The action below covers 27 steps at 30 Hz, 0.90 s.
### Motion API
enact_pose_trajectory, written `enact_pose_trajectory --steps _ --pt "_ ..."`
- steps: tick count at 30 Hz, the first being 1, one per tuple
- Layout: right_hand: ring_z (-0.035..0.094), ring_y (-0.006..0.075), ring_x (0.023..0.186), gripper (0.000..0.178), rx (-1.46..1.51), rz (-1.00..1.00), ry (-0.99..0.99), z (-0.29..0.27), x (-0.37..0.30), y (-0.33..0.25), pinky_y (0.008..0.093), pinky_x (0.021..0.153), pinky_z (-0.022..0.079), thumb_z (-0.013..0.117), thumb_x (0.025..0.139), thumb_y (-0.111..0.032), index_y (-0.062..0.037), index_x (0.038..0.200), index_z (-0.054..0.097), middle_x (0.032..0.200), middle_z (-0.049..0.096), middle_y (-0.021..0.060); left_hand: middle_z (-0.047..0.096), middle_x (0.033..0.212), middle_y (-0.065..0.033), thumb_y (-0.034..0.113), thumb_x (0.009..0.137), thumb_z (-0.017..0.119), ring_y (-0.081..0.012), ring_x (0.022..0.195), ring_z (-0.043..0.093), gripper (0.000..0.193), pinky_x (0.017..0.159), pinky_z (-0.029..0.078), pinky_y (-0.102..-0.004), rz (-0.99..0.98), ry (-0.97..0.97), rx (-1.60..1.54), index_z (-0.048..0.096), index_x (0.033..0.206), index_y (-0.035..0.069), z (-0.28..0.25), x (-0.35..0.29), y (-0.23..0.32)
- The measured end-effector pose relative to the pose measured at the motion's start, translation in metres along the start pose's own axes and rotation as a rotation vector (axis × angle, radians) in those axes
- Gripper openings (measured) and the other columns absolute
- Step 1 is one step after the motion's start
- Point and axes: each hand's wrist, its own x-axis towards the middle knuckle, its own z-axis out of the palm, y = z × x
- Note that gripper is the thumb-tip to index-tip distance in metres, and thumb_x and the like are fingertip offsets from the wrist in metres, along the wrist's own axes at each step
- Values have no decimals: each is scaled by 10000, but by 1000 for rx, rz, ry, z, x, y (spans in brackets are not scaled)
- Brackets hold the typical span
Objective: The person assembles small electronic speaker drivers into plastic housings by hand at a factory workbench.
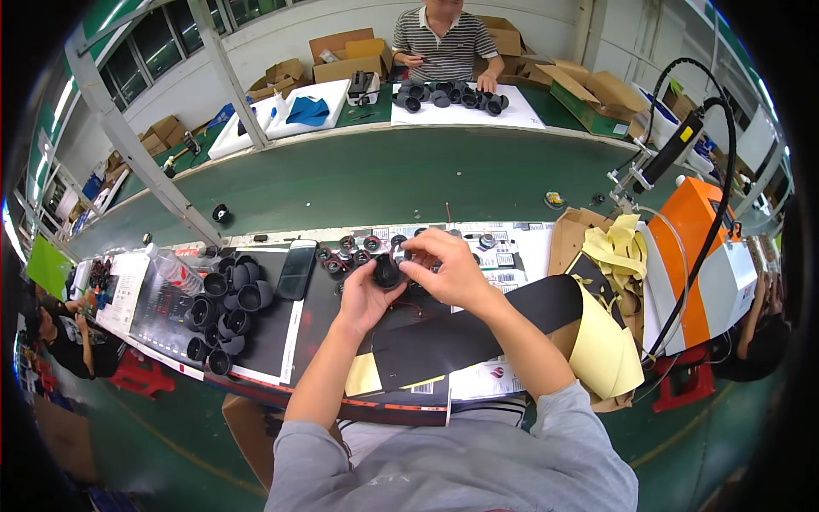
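I have my left hand (pixel 364 300) and right hand (pixel 450 269) gripping a black cup-shaped part (pixel 386 275) in their fingers, toward the table's (pixel 319 319) far edge.

Surroundings: far side, left, right

Far side: person in striped shirt (pixel 444 44) behind green tabletop (pixel 373 113). Blue cloth (pixel 308 112) lies on a white slab (pixel 334 92); open cartons (pixel 348 66) behind it. Green-sided carton (pixel 589 101), flaps open, to the right.

Left: phone (pixel 297 270), screen dark; clear bottle (pixel 175 271), white cap, beyond it. Slanting metal post (pixel 141 162). Red stool (pixel 142 375) low at left.

Right: orange-and-white machine (pixel 701 264), black cable (pixel 689 286) curving past its front.
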Motion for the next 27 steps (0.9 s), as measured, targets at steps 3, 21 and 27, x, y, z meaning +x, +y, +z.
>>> enact_pose_trajectory --steps 3,21,27 --pt "640 176 723 235 -44 43 -32 9 5 5 288 605 521 710 780 -97 -1 986 654 873 612 85 582 1191 -128 263 954 413 -279 1108 579 347 933 510 -450 45 12 -84 510 1223 67 -6 3 5" --pt "608 220 668 197 -436 -92 -28 46 -8 31 336 559 497 721 753 -112 -34 927 671 818 561 60 576 1197 -102 279 935 396 -218 1127 559 459 958 463 -420 71 -87 -59 451 1330 52 -11 1 -3" --pt "614 221 666 212 -455 -90 -38 48 -10 39 328 557 497 734 746 -116 -37 934 675 813 572 62 551 1221 -102 269 934 394 -196 1143 525 448 971 435 -419 85 -99 1 465 1324 60 -15 2 -8"
